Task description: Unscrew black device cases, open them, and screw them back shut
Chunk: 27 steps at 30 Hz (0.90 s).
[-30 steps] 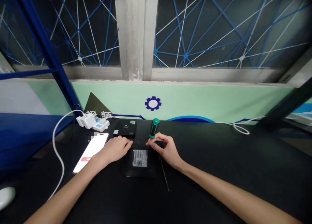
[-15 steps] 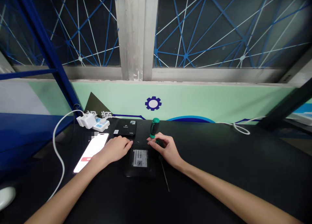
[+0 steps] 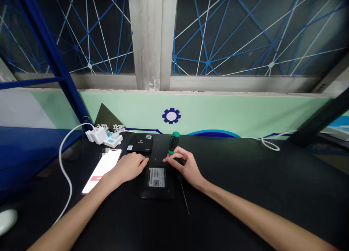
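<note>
My right hand is closed around the lower part of a green-and-black screwdriver. The handle stands nearly upright, leaning slightly right; its tip is hidden by my fingers. Below them lies a flat black electronic box, with a white printed label facing up. My left hand has its fingers bent and its thumb side against the box's upper left edge, seemingly holding it. A second screwdriver lies on the table, its thin shaft towards me and its handle partly under my right hand.
A lit phone lies left of my left hand. Behind are another black box and a white power strip with a plugged-in charger. A white cable curves down the left side, near a white mouse.
The upright screwdriver's handle has shifted and tilted slightly right, and my right fingers around it have moved a little. My left hand and the labelled box stay in place.
</note>
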{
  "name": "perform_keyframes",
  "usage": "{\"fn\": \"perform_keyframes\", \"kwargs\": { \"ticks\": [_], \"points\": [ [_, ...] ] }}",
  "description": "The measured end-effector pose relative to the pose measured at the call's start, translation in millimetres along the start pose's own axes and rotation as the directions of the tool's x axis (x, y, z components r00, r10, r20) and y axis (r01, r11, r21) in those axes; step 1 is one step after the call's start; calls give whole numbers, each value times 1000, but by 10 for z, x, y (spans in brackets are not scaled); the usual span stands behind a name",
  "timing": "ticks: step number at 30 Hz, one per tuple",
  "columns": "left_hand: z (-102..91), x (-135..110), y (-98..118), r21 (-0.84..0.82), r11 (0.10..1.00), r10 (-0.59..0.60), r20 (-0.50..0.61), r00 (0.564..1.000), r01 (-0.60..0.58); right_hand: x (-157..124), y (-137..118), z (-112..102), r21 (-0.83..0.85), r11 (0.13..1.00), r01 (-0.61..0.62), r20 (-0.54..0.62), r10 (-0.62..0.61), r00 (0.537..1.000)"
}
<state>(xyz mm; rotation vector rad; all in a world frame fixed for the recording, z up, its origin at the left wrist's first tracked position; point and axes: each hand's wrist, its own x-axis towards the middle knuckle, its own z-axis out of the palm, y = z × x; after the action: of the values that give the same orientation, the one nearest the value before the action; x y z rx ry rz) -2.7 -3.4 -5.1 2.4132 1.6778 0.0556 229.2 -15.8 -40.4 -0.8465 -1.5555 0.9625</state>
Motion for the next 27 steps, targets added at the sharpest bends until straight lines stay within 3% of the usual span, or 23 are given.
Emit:
{"fn": "perform_keyframes", "kwargs": {
  "ticks": [11, 27],
  "points": [
    [4, 7, -4, 2, 1000, 4, -1, 1000, -4, -5, -11, -6, 15, 1000, 0, 33, -1, 999],
    [-19, -7, 5, -17, 1000, 6, 3, 1000, -6, -11, -5, 2, -58, 996, 62, -41, -65, 997]
  ]
}}
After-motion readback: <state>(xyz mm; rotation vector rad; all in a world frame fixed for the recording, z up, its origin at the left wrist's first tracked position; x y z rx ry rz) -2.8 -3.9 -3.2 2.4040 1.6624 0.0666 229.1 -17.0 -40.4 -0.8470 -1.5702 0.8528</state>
